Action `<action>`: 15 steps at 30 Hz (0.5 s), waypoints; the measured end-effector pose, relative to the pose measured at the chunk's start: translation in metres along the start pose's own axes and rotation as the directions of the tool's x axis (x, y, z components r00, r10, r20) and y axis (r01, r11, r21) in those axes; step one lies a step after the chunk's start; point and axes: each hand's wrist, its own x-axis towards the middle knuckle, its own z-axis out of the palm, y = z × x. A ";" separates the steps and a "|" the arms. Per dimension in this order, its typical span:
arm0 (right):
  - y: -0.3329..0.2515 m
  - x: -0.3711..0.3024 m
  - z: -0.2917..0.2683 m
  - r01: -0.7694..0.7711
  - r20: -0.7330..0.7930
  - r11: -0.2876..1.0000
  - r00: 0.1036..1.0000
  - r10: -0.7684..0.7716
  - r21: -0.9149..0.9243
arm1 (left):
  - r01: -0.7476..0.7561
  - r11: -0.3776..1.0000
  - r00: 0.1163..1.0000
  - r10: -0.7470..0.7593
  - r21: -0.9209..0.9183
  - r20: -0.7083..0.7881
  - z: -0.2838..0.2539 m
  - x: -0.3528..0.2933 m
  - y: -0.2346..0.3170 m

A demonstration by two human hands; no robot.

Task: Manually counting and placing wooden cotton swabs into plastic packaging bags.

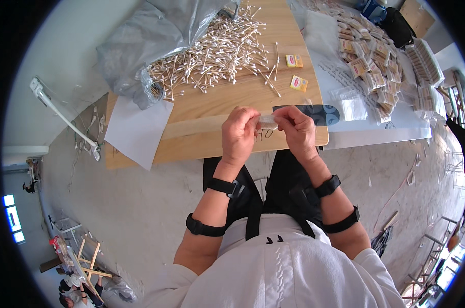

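Over the front edge of the wooden table (191,123), my left hand (237,134) and my right hand (299,132) face each other. Pinched between their fingertips is a small clear plastic bag (267,122), stretched across the gap; what it contains, if anything, is too small to tell. Beyond my hands spreads a big loose heap of cotton swabs (217,56) with wooden sticks. Two small yellow cards (298,83) with red marks lie at the table's right side, and a few single swabs rest near them.
A grey plastic sack (145,41) leans over the heap's left side. White paper (140,131) overhangs the table's left front. To the right, a pile of packed swab bags (371,61) covers a white-sheeted surface, with flat clear bags (353,105) nearer. Another person (81,295) is far lower left.
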 end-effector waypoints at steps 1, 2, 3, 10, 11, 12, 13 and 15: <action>-0.001 -0.001 0.001 0.045 0.000 0.994 0.999 -0.045 -0.101 | -0.002 1.000 1.000 0.002 0.001 -0.001 0.000 0.000 -0.002; -0.001 -0.002 0.003 0.047 0.000 0.994 0.999 -0.047 -0.099 | -0.095 0.991 0.995 0.096 0.096 -0.003 0.000 0.000 -0.005; 0.002 -0.002 0.005 0.076 -0.018 0.988 0.997 -0.079 -0.131 | -0.186 0.964 0.982 0.189 0.190 0.003 0.000 0.001 -0.008; -0.005 -0.009 0.004 0.053 -0.084 0.992 0.995 -0.044 0.110 | -0.205 0.942 0.979 0.203 0.267 0.038 0.000 0.002 0.007; -0.009 -0.012 0.003 0.053 -0.082 0.992 0.996 -0.044 0.112 | -0.205 0.942 0.978 0.205 0.264 0.028 0.000 0.000 0.007; -0.015 -0.015 0.000 -0.169 -0.142 0.964 0.969 0.200 0.203 | -0.206 0.943 0.978 0.208 0.261 0.018 -0.001 -0.002 0.007; -0.018 -0.018 -0.002 -0.370 -0.179 0.878 0.883 0.434 0.303 | -0.205 0.943 0.978 0.208 0.261 0.018 -0.001 -0.006 0.003; -0.016 -0.022 -0.008 -0.553 -0.031 0.740 0.793 0.608 0.384 | -0.100 0.985 0.995 0.095 0.139 0.041 -0.001 -0.015 -0.006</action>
